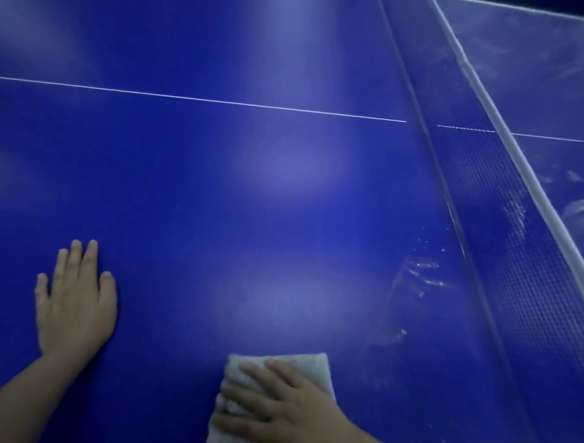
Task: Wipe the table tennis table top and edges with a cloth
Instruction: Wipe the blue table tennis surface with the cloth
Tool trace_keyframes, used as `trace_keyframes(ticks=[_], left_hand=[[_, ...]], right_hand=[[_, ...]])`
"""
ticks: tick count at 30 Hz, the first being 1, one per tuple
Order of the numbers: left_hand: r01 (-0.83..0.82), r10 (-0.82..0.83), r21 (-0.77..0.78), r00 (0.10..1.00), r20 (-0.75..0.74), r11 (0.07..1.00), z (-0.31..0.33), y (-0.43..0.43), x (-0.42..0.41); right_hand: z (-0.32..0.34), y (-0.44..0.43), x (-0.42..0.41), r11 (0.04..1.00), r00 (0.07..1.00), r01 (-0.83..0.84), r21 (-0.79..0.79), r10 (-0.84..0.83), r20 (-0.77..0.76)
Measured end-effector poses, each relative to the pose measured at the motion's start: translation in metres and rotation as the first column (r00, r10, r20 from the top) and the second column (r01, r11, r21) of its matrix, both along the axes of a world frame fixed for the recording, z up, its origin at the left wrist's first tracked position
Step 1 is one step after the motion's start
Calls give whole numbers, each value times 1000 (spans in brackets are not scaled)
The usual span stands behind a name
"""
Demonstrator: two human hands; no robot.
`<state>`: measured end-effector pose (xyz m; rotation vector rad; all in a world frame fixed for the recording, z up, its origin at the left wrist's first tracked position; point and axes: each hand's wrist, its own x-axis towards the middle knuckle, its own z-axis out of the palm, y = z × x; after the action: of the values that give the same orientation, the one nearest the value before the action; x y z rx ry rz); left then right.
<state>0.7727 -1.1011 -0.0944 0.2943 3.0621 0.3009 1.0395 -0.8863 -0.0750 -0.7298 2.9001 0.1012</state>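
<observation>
One folded white cloth (pixel 305 363) lies low in view on the blue worktop (pixel 221 196). The right hand (pixel 284 408) presses it flat, grip spread wide on top. The left hand (pixel 76 303) rests palm-down on bare blue, its grip straight-fingered and holding nothing. One white line (pixel 202 99) meets one net (pixel 493 196) on the right.

Dim lighting, soft glare (pixel 303 167), dark surroundings (pixel 562 3)

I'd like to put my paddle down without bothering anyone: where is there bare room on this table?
The broad blue table between the white line and the net is bare. Busy only nearest the person: left hand flat on it, right hand pressing the cloth.
</observation>
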Motion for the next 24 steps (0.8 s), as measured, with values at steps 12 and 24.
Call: trace_keyframes(ticks=[12, 24], left_hand=[[41, -40, 16, 997, -63, 999, 9, 1, 6], [423, -419, 116, 906, -55, 899, 25, -7, 79]], right_hand=[[6, 126, -57, 257, 260, 940, -227, -965, -15], [17, -214, 54, 952, 942, 304, -37, -294, 160]])
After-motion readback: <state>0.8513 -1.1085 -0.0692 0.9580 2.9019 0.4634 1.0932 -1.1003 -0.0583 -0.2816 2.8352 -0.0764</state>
